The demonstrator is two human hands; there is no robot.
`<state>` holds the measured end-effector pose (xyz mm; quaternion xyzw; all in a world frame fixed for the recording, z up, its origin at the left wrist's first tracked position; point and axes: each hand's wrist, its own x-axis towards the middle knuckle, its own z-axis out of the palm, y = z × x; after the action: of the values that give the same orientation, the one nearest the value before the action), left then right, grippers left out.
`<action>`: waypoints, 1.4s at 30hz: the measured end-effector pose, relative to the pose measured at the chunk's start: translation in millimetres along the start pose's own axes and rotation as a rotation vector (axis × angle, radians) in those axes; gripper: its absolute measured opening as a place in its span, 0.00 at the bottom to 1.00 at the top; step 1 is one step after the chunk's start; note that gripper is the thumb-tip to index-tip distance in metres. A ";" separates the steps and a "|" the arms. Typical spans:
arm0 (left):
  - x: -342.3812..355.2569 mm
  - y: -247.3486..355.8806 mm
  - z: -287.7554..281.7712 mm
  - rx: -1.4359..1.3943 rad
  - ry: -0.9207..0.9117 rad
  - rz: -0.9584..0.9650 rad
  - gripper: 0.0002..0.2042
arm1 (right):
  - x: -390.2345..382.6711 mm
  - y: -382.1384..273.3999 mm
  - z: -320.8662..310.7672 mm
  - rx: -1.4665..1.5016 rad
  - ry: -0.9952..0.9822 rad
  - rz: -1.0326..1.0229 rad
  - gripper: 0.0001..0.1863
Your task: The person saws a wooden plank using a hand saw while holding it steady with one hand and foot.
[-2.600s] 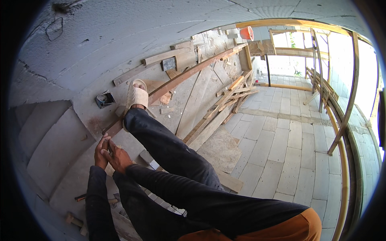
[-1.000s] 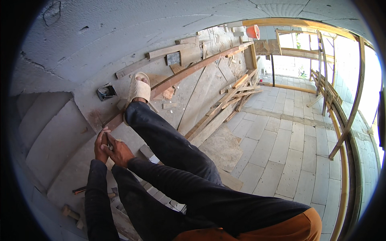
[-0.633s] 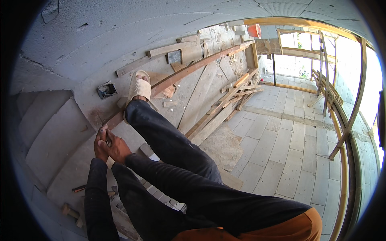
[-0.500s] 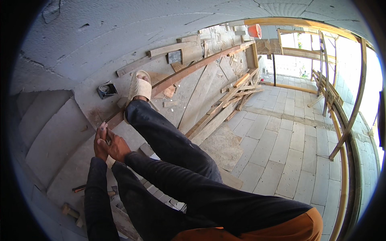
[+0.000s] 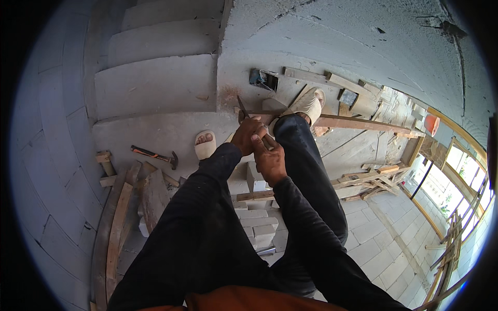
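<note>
My left hand (image 5: 245, 136) is closed around a narrow, dark, pointed tool (image 5: 241, 107) whose tip sticks out past the fingers. Its exact kind is hard to make out. My right hand (image 5: 270, 161) is closed right beside it, fingers curled against the left hand at the tool's near end. Both hands are over the near end of a long reddish-brown wooden beam (image 5: 358, 123), between my sandalled feet. One sandal (image 5: 310, 105) rests on or against the beam; the other sandal (image 5: 205, 147) is on the floor to the left.
A claw hammer (image 5: 155, 155) with an orange and black handle lies on the floor at left. Concrete steps (image 5: 155, 85) rise beyond. Pale blocks (image 5: 258, 228) stand between my legs, planks (image 5: 115, 228) lie at left, and a timber pile (image 5: 368, 181) at right. An electrical box (image 5: 263, 79) sits ahead.
My view has swung left, so the steps, the hammer and my other foot show more fully. Both hands stay together; the dark tool's pointed end now shows clearly.
</note>
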<state>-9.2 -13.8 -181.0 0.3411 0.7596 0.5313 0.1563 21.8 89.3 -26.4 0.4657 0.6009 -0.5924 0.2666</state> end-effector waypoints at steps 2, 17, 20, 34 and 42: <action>-4.0 46.0 7.3 -0.112 0.097 -0.016 0.10 | -39.8 6.9 -12.6 -0.014 0.059 -0.073 0.22; -51.9 103.7 6.9 -0.269 0.194 -0.200 0.08 | -107.6 26.1 -13.7 -0.216 0.048 -0.267 0.28; -33.8 119.9 -1.6 -0.572 0.314 -0.522 0.10 | -100.4 45.8 -12.8 -0.169 0.069 -0.358 0.28; -7.9 28.9 2.6 -0.384 0.205 -0.525 0.16 | -32.8 28.6 3.3 0.018 0.013 -0.098 0.32; -42.5 140.8 -5.1 -0.501 0.290 -0.554 0.14 | -118.8 29.6 -12.4 -0.132 0.058 -0.193 0.35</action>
<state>67.9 -17.9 -55.7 -0.0037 0.6839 0.6805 0.2632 101.0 68.2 65.3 0.4040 0.6881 -0.5609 0.2209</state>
